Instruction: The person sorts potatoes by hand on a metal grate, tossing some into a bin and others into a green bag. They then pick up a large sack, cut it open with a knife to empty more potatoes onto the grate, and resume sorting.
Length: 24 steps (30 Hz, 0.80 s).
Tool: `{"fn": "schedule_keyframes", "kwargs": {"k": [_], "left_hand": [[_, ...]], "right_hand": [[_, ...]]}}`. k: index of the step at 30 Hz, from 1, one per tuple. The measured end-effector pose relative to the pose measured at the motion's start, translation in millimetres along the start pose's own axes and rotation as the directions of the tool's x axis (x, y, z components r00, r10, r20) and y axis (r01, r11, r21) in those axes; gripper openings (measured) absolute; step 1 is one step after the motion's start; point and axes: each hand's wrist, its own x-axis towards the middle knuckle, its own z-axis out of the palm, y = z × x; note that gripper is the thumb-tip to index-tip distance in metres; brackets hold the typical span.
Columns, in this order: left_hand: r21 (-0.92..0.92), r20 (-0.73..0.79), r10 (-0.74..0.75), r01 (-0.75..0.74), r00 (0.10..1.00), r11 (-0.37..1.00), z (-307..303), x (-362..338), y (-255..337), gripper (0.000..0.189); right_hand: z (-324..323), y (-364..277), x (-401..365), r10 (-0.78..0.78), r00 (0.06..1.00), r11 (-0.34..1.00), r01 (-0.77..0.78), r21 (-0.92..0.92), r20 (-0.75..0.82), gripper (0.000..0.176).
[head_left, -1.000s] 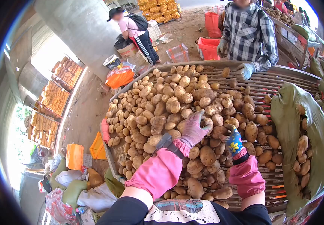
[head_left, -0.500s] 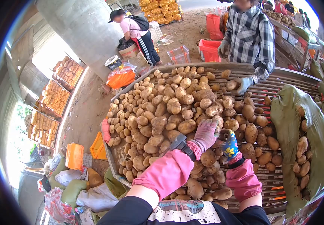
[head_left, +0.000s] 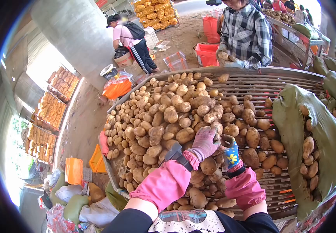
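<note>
A wide heap of dusty brown potatoes (head_left: 156, 134) covers much of a slatted metal sorting table (head_left: 253, 87). My left hand (head_left: 205, 143), in a dirty pink glove, reaches into the heap with its fingers curled against a potato (head_left: 216, 126). Close to its right is my right hand (head_left: 231, 154), in a blue glove with a yellow flower. Its soiled fingers bend inward toward the left hand, and whatever lies within them is hidden. Larger potatoes (head_left: 252, 138) lie on the slats right of my hands.
Across the table a co-worker in a checked shirt (head_left: 245, 33) holds a potato (head_left: 223, 55) in gloved hands. A green sack (head_left: 325, 143) with potatoes lies at right. Another person (head_left: 131, 39) bends over a box beyond. Filled sacks (head_left: 51, 110) are stacked at left.
The co-worker's hand has lifted from the slats and come back to the body with a potato. My hands stay close together in the heap; the view has shifted slightly.
</note>
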Motion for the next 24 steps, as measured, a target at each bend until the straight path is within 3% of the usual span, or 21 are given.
{"fn": "schedule_keyframes", "kwargs": {"k": [3,5,11,19,23,24], "left_hand": [[-0.027,-0.026,0.032,-0.033,0.999,0.999,-14.8,-4.8,11.5,0.072],[-0.029,-0.080,0.089,-0.091,0.993,0.995,-19.6,-6.5,17.3,0.074],[-0.025,-0.166,0.106,-0.112,0.980,0.993,-26.8,0.6,24.6,0.072],[-0.080,-0.246,0.078,-0.100,0.966,0.992,-32.0,1.2,24.4,0.072],[-0.106,-0.296,0.069,-0.104,0.953,0.989,-37.2,-12.2,5.2,0.072],[-0.103,-0.293,0.053,-0.087,0.955,0.991,-41.4,-20.9,0.2,0.071]], "right_hand": [[0.1,-7.7,-3.7,-0.139,0.990,0.984,0.135,0.113,0.026,0.065],[-1.4,-5.2,2.5,-0.230,0.973,0.972,0.230,0.047,-0.011,0.069],[10.4,-37.9,4.4,-0.222,0.974,0.947,0.226,0.228,-0.042,0.060],[3.8,-47.3,20.2,-0.315,0.945,0.941,0.323,0.103,-0.089,0.059],[1.6,-59.1,23.7,-0.268,0.959,0.932,0.281,0.227,-0.089,0.061],[-4.9,-54.5,28.5,-0.256,0.960,0.944,0.273,0.184,-0.112,0.063]]}}
